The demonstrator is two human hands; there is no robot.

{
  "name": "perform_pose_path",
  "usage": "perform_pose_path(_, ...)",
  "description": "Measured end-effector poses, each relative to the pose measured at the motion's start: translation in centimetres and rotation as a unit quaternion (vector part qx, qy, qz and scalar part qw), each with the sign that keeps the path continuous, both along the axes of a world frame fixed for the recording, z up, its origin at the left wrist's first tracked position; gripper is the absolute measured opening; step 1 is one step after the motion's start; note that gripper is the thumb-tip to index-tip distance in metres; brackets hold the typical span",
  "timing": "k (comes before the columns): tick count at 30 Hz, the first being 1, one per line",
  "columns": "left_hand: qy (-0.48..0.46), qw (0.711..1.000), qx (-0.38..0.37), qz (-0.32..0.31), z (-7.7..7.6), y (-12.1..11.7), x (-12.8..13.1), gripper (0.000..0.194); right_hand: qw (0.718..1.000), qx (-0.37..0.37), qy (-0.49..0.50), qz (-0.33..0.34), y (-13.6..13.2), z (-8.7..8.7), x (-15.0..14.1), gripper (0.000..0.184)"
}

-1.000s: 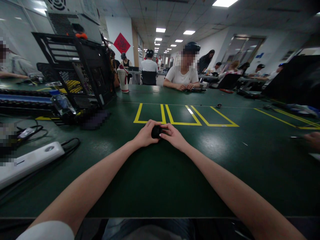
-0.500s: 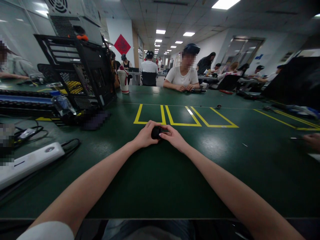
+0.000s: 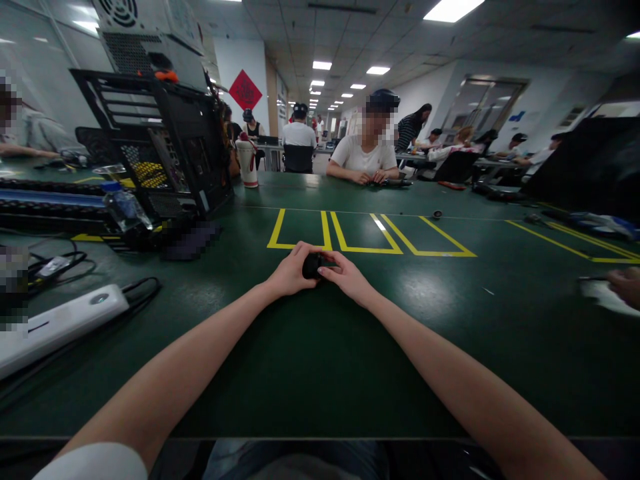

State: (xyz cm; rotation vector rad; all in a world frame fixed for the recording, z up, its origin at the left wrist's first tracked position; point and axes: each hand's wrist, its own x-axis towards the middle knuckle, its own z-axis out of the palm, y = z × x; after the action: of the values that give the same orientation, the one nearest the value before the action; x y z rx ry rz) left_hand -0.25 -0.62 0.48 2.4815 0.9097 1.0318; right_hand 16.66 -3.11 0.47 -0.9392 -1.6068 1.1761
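Between my two hands is a small black rounded object [image 3: 311, 266]; its kind I cannot make out. My left hand [image 3: 291, 272] is wrapped round its left side, thumb below and fingers over the top. From the right, my right hand [image 3: 345, 275] grips its edge, with the thumb in front and the fingers bent behind. Both hands are low over the green table [image 3: 320, 373], just in front of the yellow tape outlines [image 3: 367, 251]. The object's far side is hidden by my fingers.
A black computer case [image 3: 185, 147] stands at the left, near a plastic bottle [image 3: 125, 207] and a white power strip [image 3: 65, 327]. A white cup [image 3: 247, 160] stands farther back. Across the table sits a person [image 3: 367, 150]. Another person's hand [image 3: 625, 285] holds something white at right.
My hands and the black object have hardly moved. At the right edge, the other person's hand has shifted slightly, and more of the white thing by it shows.
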Motion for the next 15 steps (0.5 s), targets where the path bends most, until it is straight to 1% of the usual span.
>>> perform_pose_path(2, 0.000, 1.000, 0.003, -0.001, 0.06, -0.06, 0.01, 0.058, 1.000, 0.004, 0.006, 0.016, 0.12, -0.25, 0.11, 0.034)
perform_pose_path(5, 0.003, 1.000, -0.001, 0.005, 0.06, -0.09, 0.01, 0.058, 0.999, 0.026, 0.023, 0.024, 0.21, -0.67, 0.12, 0.031)
perform_pose_path(10, 0.005, 1.000, -0.006, 0.007, -0.01, -0.07, -0.01, 0.057, 0.999, 0.031, 0.032, 0.004, 0.18, -0.67, -0.16, 0.021)
perform_pose_path(13, 0.001, 1.000, -0.001, 0.003, 0.01, -0.06, 0.00, 0.057, 0.999, 0.026, 0.012, -0.015, 0.21, -0.42, -0.12, 0.026)
perform_pose_path(15, -0.002, 1.000, -0.001, 0.002, 0.04, -0.07, 0.00, 0.058, 1.000, 0.015, -0.009, -0.012, 0.24, -0.32, 0.06, 0.031)
